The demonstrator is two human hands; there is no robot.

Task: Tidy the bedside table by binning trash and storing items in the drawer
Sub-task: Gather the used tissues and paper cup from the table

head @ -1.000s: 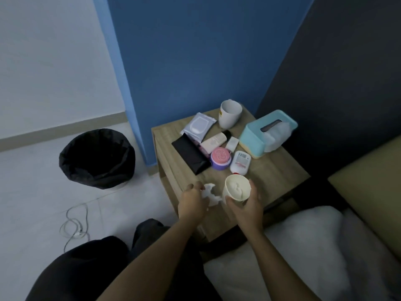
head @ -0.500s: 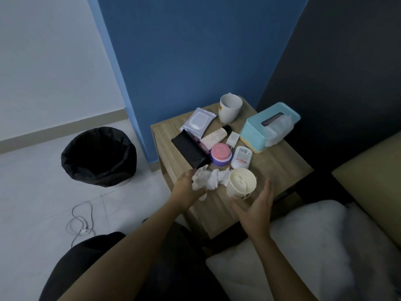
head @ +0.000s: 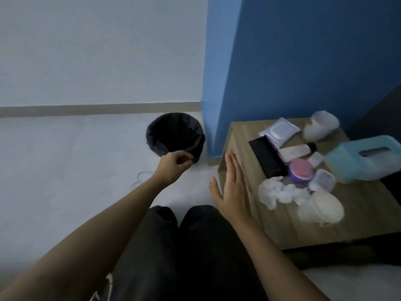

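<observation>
Since half a second ago your view has swung left, so the black-lined bin [head: 175, 135] now sits near the middle of the picture and the wooden surface [head: 325, 222] has slid to the right. Your left hand [head: 173, 166], which was clutching the crumpled tissue [head: 280, 192], has let it go and reached out to the near rim of the bin; its fingers are curled loosely and no object shows in its grip. The tissue lies on the surface, beside the white cup [head: 321, 208]. Your right hand [head: 234, 187] has left the cup and hangs flat and released, fingers straight, at the surface's left edge.

Behind the tissue sit a black pouch [head: 267, 157], a pink-lidded jar [head: 300, 170], a small white bottle [head: 322, 180], a tube [head: 295, 151], a wipes pack [head: 280, 131], a white mug [head: 321, 127] and a teal tissue box [head: 364, 157] (all blurred by the head turn). The blue wall corner [head: 217, 83] stands between the bin and the surface. Your dark-trousered knees [head: 184, 246] fill the bottom, and a cable [head: 141, 178] lies on the floor under your left wrist.
</observation>
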